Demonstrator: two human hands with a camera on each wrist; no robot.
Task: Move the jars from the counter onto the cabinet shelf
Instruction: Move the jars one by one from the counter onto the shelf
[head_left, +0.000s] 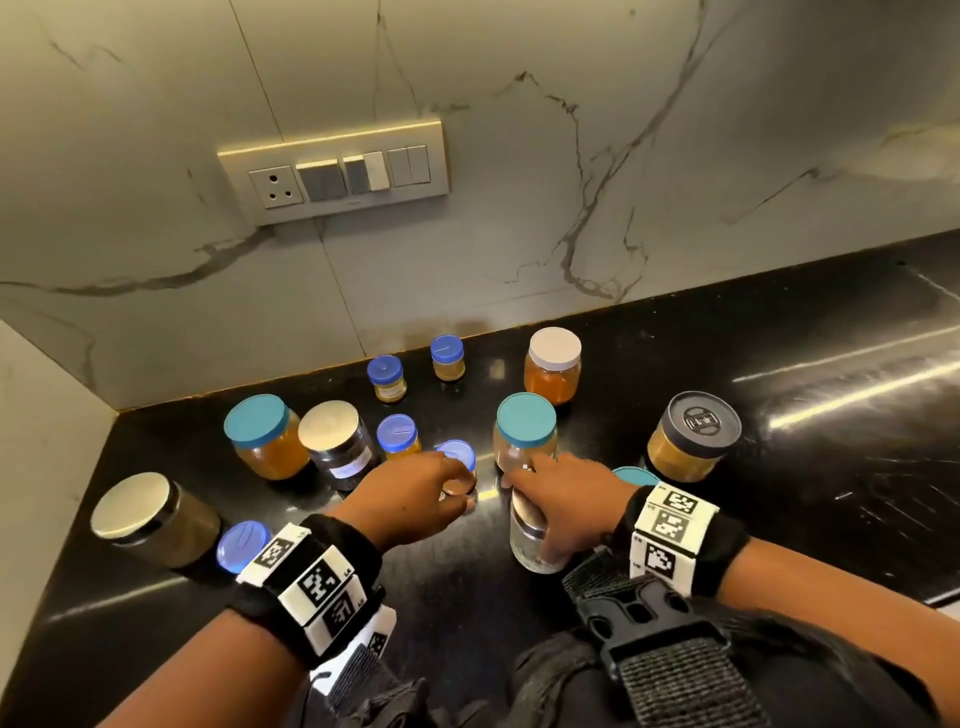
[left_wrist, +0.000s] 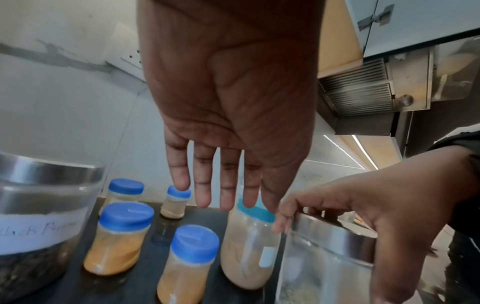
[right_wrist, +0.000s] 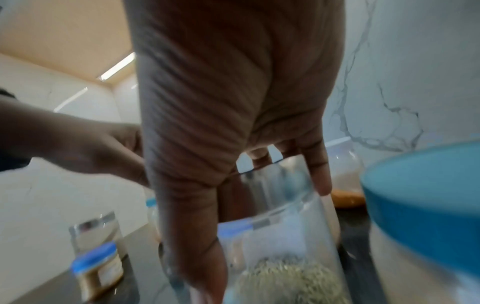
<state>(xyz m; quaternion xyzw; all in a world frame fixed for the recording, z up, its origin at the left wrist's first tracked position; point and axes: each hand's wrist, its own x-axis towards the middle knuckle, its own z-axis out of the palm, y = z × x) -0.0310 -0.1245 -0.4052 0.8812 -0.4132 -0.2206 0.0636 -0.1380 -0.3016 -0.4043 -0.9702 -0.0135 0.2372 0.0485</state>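
Note:
Many jars stand on the black counter (head_left: 810, 374). My right hand (head_left: 566, 499) grips a clear glass jar with a steel lid (head_left: 530, 540) from above, fingers round the lid; the left wrist view shows this jar (left_wrist: 324, 267) held by that right hand (left_wrist: 376, 205), and the blurred right wrist view shows the glass jar (right_wrist: 285, 236) with seeds in its bottom. My left hand (head_left: 410, 499) hovers with straight fingers (left_wrist: 202, 185) above a small blue-lidded jar (head_left: 460, 454) and holds nothing. A teal-lidded jar (head_left: 525, 421) stands just behind both hands.
To the left stand a teal-lidded jar (head_left: 262, 436), a labelled steel-lidded jar (head_left: 337, 441), another steel-lidded jar (head_left: 150, 514) and small blue-lidded jars (head_left: 241, 545). A white-lidded jar (head_left: 553, 364) and a dark-lidded jar (head_left: 693, 436) stand right. Overhead cabinet doors (left_wrist: 415, 20) are closed.

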